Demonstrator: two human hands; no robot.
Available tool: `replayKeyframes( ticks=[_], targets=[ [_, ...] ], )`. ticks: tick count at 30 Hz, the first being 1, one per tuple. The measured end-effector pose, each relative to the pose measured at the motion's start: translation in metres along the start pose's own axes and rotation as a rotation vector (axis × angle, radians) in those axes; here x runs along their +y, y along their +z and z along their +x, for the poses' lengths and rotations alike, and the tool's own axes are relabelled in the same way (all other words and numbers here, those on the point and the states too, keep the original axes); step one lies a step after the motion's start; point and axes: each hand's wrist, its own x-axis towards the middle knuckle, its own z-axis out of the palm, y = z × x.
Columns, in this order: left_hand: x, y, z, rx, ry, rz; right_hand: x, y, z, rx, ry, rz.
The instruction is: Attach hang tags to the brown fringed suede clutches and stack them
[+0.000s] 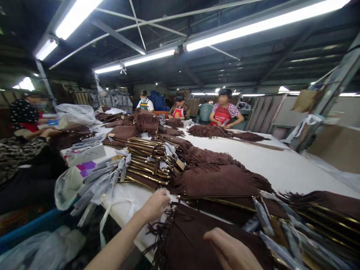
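A dark brown fringed bag [194, 236] lies at the near edge of the white table [225, 148], its fringe spread toward the left. My left hand [158, 204] is closed at the upper left corner of this bag, by a small metal ring; what its fingers pinch is too small to name. Over the bag's lower right part is my right hand [232, 249], its fingers extended and the thumb side apart. Just beyond, a larger brown fringed bag [222, 180] rests on a stack with gold edges.
A pile of gold-edged brown pieces [146, 161] stands at centre left, beside wrapped straps [98, 183]. More stacked bags [332, 210] lie at the right. Several people work around the table, one in a red apron [222, 113]. A blue bin [30, 227] is at lower left.
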Motion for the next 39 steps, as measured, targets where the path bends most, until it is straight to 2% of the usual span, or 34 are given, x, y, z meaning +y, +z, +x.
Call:
replayKeyframes(
  ticks=[3, 5, 8, 10, 13, 16, 18, 19, 21, 24, 28, 30, 32, 35, 39],
  targets=[
    [-0.011, 0.012, 0.001, 0.029, -0.036, -0.017, -0.014, 0.021, 0.052, -0.008, 0.042, 0.001],
    [-0.011, 0.02, 0.003, 0.043, -0.063, -0.04, -0.014, 0.035, 0.081, -0.073, 0.14, -0.1],
    [-0.012, 0.023, 0.005, 0.064, -0.078, -0.109, -0.012, 0.052, 0.111, -0.184, 0.292, -0.27],
    [-0.015, 0.018, 0.004, 0.096, -0.094, -0.176, -0.01, 0.058, 0.121, -0.221, 0.32, -0.309],
    [-0.02, 0.006, -0.003, 0.148, -0.106, -0.323, -0.006, 0.058, 0.125, -0.263, 0.316, -0.299],
    [-0.023, -0.004, -0.01, 0.174, -0.118, -0.676, -0.003, 0.053, 0.124, -0.279, 0.31, -0.256],
    [-0.025, -0.008, -0.013, 0.15, -0.174, -0.91, -0.002, 0.048, 0.121, -0.259, 0.287, -0.146],
    [-0.027, -0.009, -0.013, 0.139, -0.201, -0.959, -0.003, 0.045, 0.119, -0.246, 0.268, -0.055],
    [-0.031, -0.012, -0.013, 0.162, -0.216, -0.934, -0.004, 0.039, 0.115, -0.223, 0.228, 0.151],
    [-0.035, -0.018, -0.015, 0.194, -0.176, -0.763, -0.007, 0.028, 0.111, -0.211, 0.212, 0.353],
    [-0.027, -0.026, -0.026, -0.026, -0.092, -0.632, -0.008, 0.017, 0.109, -0.161, 0.239, 0.466],
    [-0.017, -0.027, -0.033, -0.052, -0.043, -0.576, -0.009, 0.013, 0.109, -0.129, 0.251, 0.498],
    [-0.004, -0.026, -0.038, 0.054, -0.007, -0.575, -0.009, 0.012, 0.109, -0.11, 0.252, 0.528],
    [0.017, -0.02, -0.039, 0.233, 0.007, -0.709, -0.009, 0.014, 0.108, -0.104, 0.249, 0.557],
    [0.038, -0.005, -0.034, 0.324, -0.033, -0.843, -0.009, 0.017, 0.106, -0.097, 0.235, 0.562]
  ],
)
